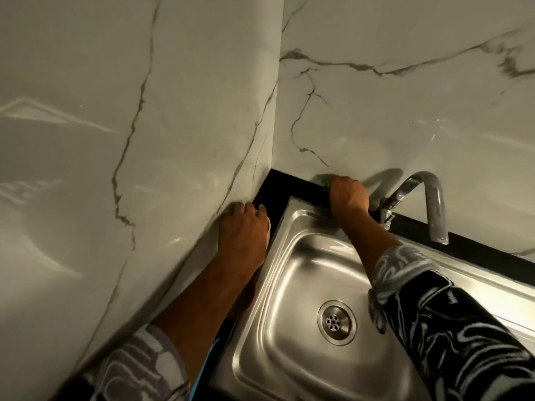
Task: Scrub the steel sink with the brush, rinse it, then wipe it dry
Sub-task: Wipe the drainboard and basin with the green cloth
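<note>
Sink (289,328): steel, set into a black counter (275,183) where two marble walls (144,111) meet.
Brush (324,182): green, clenched by the right hand (347,198) at the back rim, near the tap (428,204).
Left hand (243,230): laid against the wall; grip cannot be told.

The sink (289,357) basin lies open down to its drain (336,322). The left wall (115,140) and far wall (405,96) meet in a corner, hemming the narrow bench (278,186) strip. The left hand (243,230) fills the left strip; the right hand (348,198), gripping the brush (324,182), and the tap (434,204) just right of it crowd the far rim.
</note>
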